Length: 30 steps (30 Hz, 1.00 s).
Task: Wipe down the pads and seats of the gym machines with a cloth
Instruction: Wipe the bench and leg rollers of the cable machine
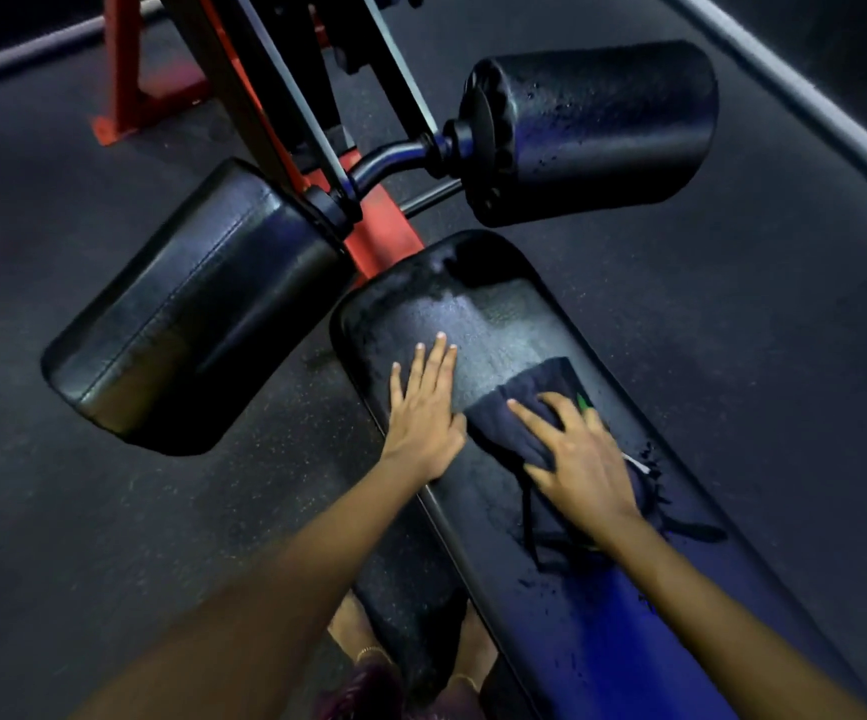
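Observation:
A long black bench pad point(499, 324) runs from the centre toward the lower right, its surface worn and cracked. A dark blue cloth point(530, 407) lies on it. My right hand point(582, 459) presses flat on the cloth with fingers spread. My left hand point(423, 407) rests flat on the bare pad just left of the cloth, fingers apart, holding nothing. Two black roller pads stand beyond the bench: a smooth one point(192, 314) at the left and a foam one point(597, 132) at the upper right.
An orange-red machine frame point(379, 241) with black bars rises between the rollers toward the top left. Dark rubber floor point(732, 314) surrounds the bench. A pale strip point(805, 90) runs along the floor at the upper right. My feet point(363, 652) show under the bench.

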Each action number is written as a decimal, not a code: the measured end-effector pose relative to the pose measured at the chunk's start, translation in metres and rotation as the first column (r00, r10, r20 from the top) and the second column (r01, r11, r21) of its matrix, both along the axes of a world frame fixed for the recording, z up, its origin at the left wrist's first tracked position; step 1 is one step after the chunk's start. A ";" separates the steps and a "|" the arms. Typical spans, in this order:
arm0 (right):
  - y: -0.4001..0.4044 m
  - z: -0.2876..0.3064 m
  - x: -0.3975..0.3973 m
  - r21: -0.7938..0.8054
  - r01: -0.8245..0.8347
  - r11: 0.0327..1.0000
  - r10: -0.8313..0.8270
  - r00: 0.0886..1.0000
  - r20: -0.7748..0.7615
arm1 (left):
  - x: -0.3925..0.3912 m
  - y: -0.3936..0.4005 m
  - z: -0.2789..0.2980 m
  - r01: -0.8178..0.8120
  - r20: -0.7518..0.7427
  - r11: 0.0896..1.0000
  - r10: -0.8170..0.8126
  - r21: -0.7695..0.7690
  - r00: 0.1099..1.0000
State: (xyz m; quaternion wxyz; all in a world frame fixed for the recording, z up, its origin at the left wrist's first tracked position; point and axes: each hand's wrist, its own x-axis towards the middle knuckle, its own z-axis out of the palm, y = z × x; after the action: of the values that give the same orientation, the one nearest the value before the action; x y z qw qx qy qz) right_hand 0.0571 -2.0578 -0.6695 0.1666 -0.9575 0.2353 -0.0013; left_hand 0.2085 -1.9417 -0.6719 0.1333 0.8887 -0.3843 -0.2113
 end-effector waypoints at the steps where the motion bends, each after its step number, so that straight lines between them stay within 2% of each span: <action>1: -0.011 0.003 -0.002 -0.004 0.057 0.998 -0.057 0.998 -0.005 | -0.001 0.003 -0.004 0.025 0.013 1.000 -0.025 0.006 1.000; 4: -0.040 0.006 0.024 -0.025 0.310 0.950 -0.311 0.950 -0.039 | -0.003 0.009 -0.019 0.052 0.111 0.998 -0.055 0.029 0.992; 6: -0.050 0.010 0.056 0.007 0.386 0.923 -0.385 0.922 -0.035 | -0.004 0.009 -0.023 0.037 0.170 0.999 -0.039 0.011 0.985; 9: -0.040 0.010 0.075 0.010 0.261 0.965 -0.260 0.964 -0.047 | -0.004 0.007 -0.028 0.024 0.180 0.999 -0.015 -0.048 0.984; 11: -0.027 0.006 0.057 -0.020 0.084 0.996 -0.085 0.996 -0.031 | -0.004 0.008 -0.029 0.010 0.172 0.997 0.003 -0.072 0.985; 13: -0.029 0.003 0.031 -0.019 0.048 0.999 -0.048 0.999 0.004 | -0.002 0.008 -0.028 0.004 0.162 0.997 0.008 -0.073 0.987; 15: -0.043 0.005 0.025 0.006 0.234 0.972 -0.234 0.972 -0.010 | -0.004 0.009 -0.028 0.006 0.161 0.997 0.006 -0.073 0.987; 17: -0.060 0.005 0.045 0.068 0.441 0.895 -0.441 0.897 -0.026 | -0.005 0.009 -0.028 0.015 0.158 0.996 -0.001 -0.086 0.987; 18: -0.065 0.005 0.062 0.077 0.462 0.884 -0.461 0.887 -0.022 | -0.005 0.009 -0.029 0.018 0.157 0.996 -0.003 -0.092 0.988; 22: -0.040 0.011 0.096 0.040 0.193 0.980 -0.192 0.981 -0.032 | -0.004 0.009 -0.027 0.025 0.148 0.989 -0.003 -0.143 0.989; 24: -0.017 0.005 0.069 0.036 0.090 0.995 -0.090 0.996 -0.007 | -0.003 0.010 -0.027 0.019 0.124 0.982 0.005 -0.188 0.992; 26: -0.005 0.000 0.027 0.064 0.086 0.994 -0.089 0.994 0.055 | -0.003 0.012 -0.028 0.015 0.112 0.975 0.010 -0.221 0.994; 28: -0.010 -0.001 0.007 0.084 0.194 0.977 -0.200 0.976 0.080 | -0.004 0.015 -0.029 0.011 0.107 0.970 0.015 -0.242 0.994; 30: -0.024 -0.001 0.021 0.091 0.408 0.908 -0.414 0.909 0.052 | -0.005 0.015 -0.029 0.019 0.096 0.968 0.006 -0.250 0.995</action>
State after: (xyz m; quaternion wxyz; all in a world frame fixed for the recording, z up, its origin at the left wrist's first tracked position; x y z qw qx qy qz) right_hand 0.0785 -2.0815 -0.6702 0.2078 -0.8787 0.4255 -0.0605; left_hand 0.2035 -1.9262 -0.7009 0.2254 0.8726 -0.4169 -0.1185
